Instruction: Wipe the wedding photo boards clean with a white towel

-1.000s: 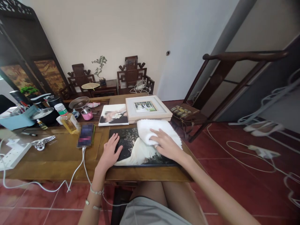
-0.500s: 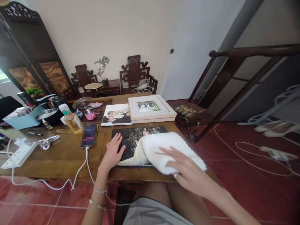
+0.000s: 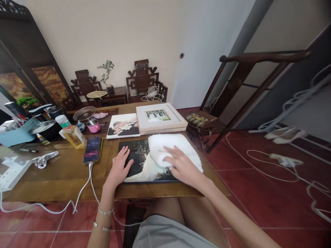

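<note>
A glossy photo panel (image 3: 137, 151) lies flat near the table's front edge, showing a person in a pale gown against dark foliage. My left hand (image 3: 120, 169) rests on its left edge, fingers stretched out and holding nothing. On the right part of the panel, my right hand (image 3: 183, 167) presses down a white fluffy towel (image 3: 178, 141). A fold of the towel is pinched between thumb and fingers. The towel hides the panel's upper right portion. Just behind are a smaller photo print (image 3: 124, 125) and a pale boxed picture frame (image 3: 162, 120).
A phone (image 3: 92, 150) on a white charging cable lies left of my left hand. Further left are a hair clip (image 3: 44, 159), a power strip (image 3: 14, 172), a bottle of yellow liquid (image 3: 71, 133) and a pink cup (image 3: 93, 126). A wooden chair (image 3: 238, 75) stands at the right.
My right hand has pushed the towel away from the table's front edge and slightly left over the panel. My left hand keeps its place on the panel. The view has shifted a little.
</note>
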`<state>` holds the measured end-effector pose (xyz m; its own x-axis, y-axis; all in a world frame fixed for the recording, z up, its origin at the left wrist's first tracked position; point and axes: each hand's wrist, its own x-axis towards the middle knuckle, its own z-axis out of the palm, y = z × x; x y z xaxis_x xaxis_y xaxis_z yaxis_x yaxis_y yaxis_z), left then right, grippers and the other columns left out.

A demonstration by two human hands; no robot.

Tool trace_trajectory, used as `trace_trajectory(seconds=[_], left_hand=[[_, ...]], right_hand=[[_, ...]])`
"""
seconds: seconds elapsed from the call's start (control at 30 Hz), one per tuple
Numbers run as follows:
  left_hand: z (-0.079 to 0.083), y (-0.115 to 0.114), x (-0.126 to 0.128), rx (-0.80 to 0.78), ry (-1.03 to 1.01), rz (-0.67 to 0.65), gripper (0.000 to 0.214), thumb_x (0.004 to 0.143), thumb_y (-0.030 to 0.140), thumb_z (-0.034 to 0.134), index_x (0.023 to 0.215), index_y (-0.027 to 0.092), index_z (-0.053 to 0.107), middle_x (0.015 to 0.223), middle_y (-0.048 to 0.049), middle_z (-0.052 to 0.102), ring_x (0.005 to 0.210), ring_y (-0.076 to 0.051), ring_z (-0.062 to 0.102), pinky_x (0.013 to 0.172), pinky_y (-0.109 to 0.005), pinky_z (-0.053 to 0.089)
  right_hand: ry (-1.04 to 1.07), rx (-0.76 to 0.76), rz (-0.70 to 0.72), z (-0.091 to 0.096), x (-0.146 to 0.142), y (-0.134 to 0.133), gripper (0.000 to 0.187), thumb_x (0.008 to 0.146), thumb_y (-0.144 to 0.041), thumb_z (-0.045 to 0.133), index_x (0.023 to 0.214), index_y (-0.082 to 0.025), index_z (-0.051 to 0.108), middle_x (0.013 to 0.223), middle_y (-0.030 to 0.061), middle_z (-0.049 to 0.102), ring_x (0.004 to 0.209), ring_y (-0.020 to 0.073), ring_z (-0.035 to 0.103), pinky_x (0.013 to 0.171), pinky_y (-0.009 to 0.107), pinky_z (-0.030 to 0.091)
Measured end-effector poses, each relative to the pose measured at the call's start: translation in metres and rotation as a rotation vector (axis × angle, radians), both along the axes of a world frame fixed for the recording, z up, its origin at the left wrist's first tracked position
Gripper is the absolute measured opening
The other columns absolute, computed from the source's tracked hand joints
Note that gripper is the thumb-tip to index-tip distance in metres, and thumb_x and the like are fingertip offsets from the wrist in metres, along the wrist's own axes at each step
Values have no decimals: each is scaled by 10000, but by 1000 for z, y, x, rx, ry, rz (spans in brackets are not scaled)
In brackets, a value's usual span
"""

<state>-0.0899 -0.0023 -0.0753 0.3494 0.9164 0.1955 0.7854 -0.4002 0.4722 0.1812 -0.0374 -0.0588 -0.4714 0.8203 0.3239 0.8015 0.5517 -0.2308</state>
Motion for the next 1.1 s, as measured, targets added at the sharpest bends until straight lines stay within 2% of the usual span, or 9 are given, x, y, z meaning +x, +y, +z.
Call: trace_trajectory(seconds=[0.13,0.23,0.33,0.53,0.63,0.73,0.87,0.97,1.1], left_hand=[[0,-1,0,14,2,1,465,926,350,379,1374,229,353,1478,-98,325,1386,-219,236,1068,-485,254],[-2,-1,0,20,3,-2,466,928,355,373,1378,236,347,1481,-96,319,1387,-219,234,1068,-482,257],[-2,0,-1,24,14,-10,471,930,357,365,1382,225,341,1486,-98,308,1390,-217,224,1071,-476,252],[1,0,-1,25,43,-28,482,928,362,372,1388,223,329,1488,-106,302,1387,-222,234,1063,-480,264],[1,0,0,17,46,-20,482,929,365,368,1388,223,326,1489,-102,300,1389,-220,229,1067,-478,259],[1,-1,0,6,48,-19,485,932,369,357,1390,215,322,1494,-99,291,1392,-216,220,1072,-472,251],[0,0,0,0,51,-18,491,932,370,353,1391,197,324,1499,-104,276,1395,-218,209,1077,-463,245],[0,0,-1,-2,51,-19,489,931,360,358,1389,190,328,1497,-105,280,1396,-216,205,1077,-466,243],[0,0,-1,15,39,-23,481,929,356,366,1387,215,331,1494,-105,286,1394,-214,212,1071,-470,252]], right_hand=[[-11,-68,127,9,-13,-59,379,584,2,418,822,-191,641,1341,60,516,1347,276,288,1108,568,167],[-13,-107,171,14,-18,-78,380,571,-2,419,815,-197,636,1352,47,505,1352,275,277,1111,568,160],[-10,-124,164,14,-18,-58,418,571,-2,419,863,-204,639,1342,54,515,1335,263,317,1108,548,185],[-57,-47,37,12,-22,28,420,695,-37,434,1060,-139,614,1234,177,578,1290,293,384,1064,536,254],[-80,-29,3,14,-32,43,427,720,-34,426,1098,-127,600,1212,201,583,1282,302,390,1039,554,268],[-77,-36,31,13,-43,23,415,701,-27,443,1057,-146,620,1262,174,556,1286,315,379,1059,573,226],[-52,-61,149,9,-49,-35,425,652,-19,455,993,-199,634,1360,79,489,1342,299,283,1102,579,140],[-21,-81,201,10,-40,-67,408,613,-13,442,905,-212,644,1366,46,488,1343,280,292,1117,562,140],[14,-94,175,12,-17,-61,429,560,1,416,853,-210,648,1314,56,541,1308,252,366,1109,525,219]])
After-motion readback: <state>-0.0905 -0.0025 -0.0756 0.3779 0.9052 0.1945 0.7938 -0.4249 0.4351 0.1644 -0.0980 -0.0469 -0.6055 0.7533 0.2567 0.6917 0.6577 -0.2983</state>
